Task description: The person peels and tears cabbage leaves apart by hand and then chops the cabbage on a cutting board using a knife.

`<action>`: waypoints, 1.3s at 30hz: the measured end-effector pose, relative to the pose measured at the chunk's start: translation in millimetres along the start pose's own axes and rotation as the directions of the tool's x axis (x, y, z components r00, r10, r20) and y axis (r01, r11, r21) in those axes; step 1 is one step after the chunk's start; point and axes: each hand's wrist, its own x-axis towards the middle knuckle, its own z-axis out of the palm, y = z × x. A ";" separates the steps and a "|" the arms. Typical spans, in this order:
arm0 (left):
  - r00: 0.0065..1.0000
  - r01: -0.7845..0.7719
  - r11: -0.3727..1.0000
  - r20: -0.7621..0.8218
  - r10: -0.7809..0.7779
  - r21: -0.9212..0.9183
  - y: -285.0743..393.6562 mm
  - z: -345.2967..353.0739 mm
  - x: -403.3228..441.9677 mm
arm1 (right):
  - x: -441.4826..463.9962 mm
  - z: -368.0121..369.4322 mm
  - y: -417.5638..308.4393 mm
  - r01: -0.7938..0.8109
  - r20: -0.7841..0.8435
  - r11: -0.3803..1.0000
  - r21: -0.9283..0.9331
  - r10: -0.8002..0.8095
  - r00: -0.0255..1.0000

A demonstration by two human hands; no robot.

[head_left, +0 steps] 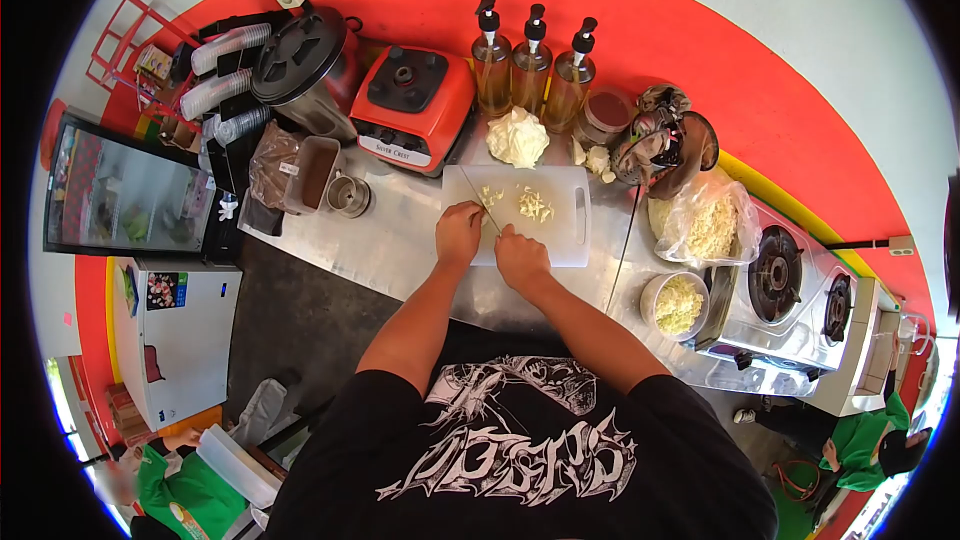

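Centre frame, the right hand (523, 256) is clamped round the knife (481, 200), its blade angling to the upper left over the white board (560, 247). The left hand (459, 232) sits close beside the blade; whether it grips anything, I can't tell. Here's the danger: 1 slip could nick a finger! And if the board skids on that shiny bench (345, 248), the chopped pale pieces (536, 204) could scatter.
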 end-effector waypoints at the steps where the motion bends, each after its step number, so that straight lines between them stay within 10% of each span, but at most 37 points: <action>1: 0.999 -0.049 0.999 0.012 0.049 0.007 -1.2 -1.5 -1.4 | 2.5 -3.6 0.2 0.002 0.000 1.000 -0.002 -0.002 1.000; 9: 0.988 -0.155 0.985 -0.030 0.153 -0.081 -8.9 -5.4 -7.9 | -14.4 4.2 -2.6 -0.040 0.007 0.999 0.008 0.040 0.999; 26: 0.986 0.145 0.941 -0.034 -0.163 -0.306 -8.3 -1.4 2.1 | -9.5 13.3 -2.5 -0.039 -0.023 0.999 -0.027 0.038 0.999; 39: 0.992 0.125 0.981 0.039 -0.121 -0.151 -15.2 2.0 3.1 | -16.9 13.4 -3.5 -0.029 0.015 0.999 -0.024 0.030 0.999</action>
